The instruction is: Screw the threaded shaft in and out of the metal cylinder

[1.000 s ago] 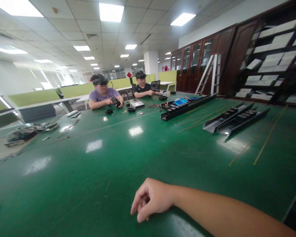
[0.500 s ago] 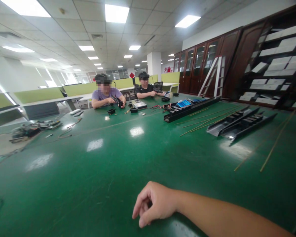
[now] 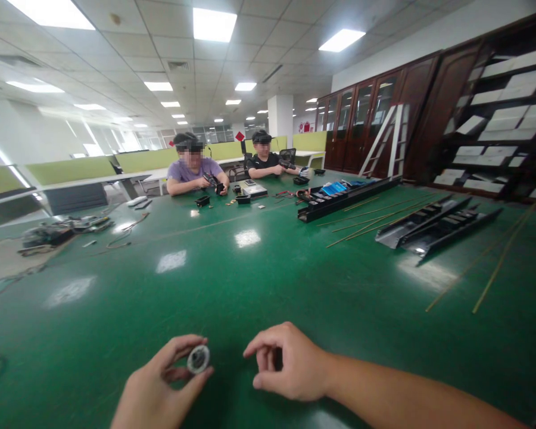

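Between the thumb and fingers of my left hand (image 3: 163,378) is a small round piece (image 3: 199,359), with a pale grey rim and a dark middle. Its kind cannot be made out. The piece is held above the green table (image 3: 232,286), its round face turned up toward me. To the right of it, a short gap away, is my right hand (image 3: 290,363). That hand has its index finger stretched toward the piece and its thumb apart below, the other fingers bent. Nothing shows between its fingers.
Black metal channels (image 3: 451,232) and thin brass-coloured rods (image 3: 502,262) lie on the right. At the far side, two people (image 3: 196,173) handle dark devices near small black trays (image 3: 243,199). A cluttered pile of parts (image 3: 49,235) sits at the left.
My left hand has come into view from below with the round piece in its grip. My right hand has shifted slightly right and up, its index finger straighter.
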Available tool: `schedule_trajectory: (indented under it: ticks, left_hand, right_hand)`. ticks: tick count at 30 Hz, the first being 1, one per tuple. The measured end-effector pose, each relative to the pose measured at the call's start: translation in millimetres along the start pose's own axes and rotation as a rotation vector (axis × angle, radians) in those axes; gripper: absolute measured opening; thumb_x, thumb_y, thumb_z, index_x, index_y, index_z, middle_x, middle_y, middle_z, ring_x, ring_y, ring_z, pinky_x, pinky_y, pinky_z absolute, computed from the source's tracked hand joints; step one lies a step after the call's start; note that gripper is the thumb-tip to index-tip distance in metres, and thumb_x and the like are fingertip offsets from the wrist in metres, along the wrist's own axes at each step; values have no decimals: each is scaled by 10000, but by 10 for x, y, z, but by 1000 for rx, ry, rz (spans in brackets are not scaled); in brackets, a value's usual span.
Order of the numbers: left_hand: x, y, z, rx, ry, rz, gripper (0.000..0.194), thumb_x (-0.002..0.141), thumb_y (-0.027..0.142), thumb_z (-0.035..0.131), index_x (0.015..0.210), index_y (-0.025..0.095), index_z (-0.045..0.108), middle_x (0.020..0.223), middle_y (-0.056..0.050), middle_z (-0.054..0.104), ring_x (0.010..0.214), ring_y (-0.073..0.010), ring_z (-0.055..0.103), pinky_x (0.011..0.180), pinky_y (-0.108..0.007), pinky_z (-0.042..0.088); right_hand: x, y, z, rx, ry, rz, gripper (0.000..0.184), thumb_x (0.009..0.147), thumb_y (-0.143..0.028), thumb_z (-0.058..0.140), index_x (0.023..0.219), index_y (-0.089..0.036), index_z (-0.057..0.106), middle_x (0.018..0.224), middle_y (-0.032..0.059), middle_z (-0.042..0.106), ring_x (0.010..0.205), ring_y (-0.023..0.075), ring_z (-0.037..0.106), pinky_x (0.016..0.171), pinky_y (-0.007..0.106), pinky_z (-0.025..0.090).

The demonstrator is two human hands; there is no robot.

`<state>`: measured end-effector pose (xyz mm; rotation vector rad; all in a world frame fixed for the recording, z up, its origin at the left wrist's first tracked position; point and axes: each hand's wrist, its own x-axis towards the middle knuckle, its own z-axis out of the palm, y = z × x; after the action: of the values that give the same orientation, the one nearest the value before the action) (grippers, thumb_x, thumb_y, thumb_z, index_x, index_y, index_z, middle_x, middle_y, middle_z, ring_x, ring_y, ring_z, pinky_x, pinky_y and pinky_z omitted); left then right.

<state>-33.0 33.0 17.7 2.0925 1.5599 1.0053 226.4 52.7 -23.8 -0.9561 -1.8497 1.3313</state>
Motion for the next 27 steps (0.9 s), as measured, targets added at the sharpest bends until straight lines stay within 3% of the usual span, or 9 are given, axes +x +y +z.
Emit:
schedule_trajectory:
  ticks: [2, 5, 8, 11, 15, 21, 27]
  left_hand:
    - [146, 70, 200, 1, -84, -13, 262, 764, 322, 764, 1011, 261, 700, 910, 24, 760, 737, -173, 742, 691, -227, 619]
    - [179, 83, 397, -33, -139, 136, 263, 795, 242, 737, 1052, 285, 698, 975, 12, 741, 847, -170, 725, 755, -232, 601]
    - [89, 10, 461, -61, -215, 320, 351, 851, 252, 714, 1190, 317, 649, 1017, 1, 721, 918, -153, 706, 814, -217, 583]
    - [29, -65, 490, -39, -212, 414, 429, 855, 267, 725, 1261, 316, 595, 1013, 0, 721, 895, -139, 707, 791, -189, 580]
    - [38, -92, 533, 9, -91, 410, 452, 781, 260, 790, 1189, 289, 600, 971, 16, 733, 826, -135, 719, 703, -151, 573]
    - [41, -41, 529, -30, -146, 322, 314, 791, 253, 777, 1061, 305, 624, 878, 68, 715, 764, -102, 702, 700, -135, 556]
    - [-1, -93, 611, -23, -74, 335, 401, 730, 257, 827, 1079, 328, 643, 929, 86, 756, 794, -109, 737, 748, -127, 575]
  right_hand:
    - [8, -11, -1, -16, 86, 10, 457, 684, -172, 743, 1137, -172, 684, 779, -8, 657, 580, 91, 547, 574, 208, 435]
    - [24, -8, 1, -44, 148, -3, 553, 655, -121, 716, 1196, -207, 637, 925, 2, 654, 605, 90, 558, 601, 217, 454]
    - [18, -32, -9, -124, 114, -30, 596, 622, -132, 746, 1200, -224, 634, 988, 10, 648, 679, 119, 587, 664, 241, 478]
    - [2, -78, -23, -220, 94, -34, 485, 615, -137, 757, 1086, -226, 682, 965, 6, 652, 793, 154, 600, 723, 248, 472]
    - [-18, -111, -14, -269, 74, -14, 347, 632, -148, 759, 966, -213, 694, 890, -5, 641, 767, 146, 589, 690, 232, 452]
    - [-29, -132, 16, -240, 108, -5, 406, 672, -101, 699, 1059, -225, 703, 891, -6, 656, 730, 132, 604, 679, 223, 461]
    - [-12, -134, 37, -296, 151, 7, 204, 747, -151, 687, 927, -217, 757, 790, -5, 682, 706, 133, 623, 666, 227, 444]
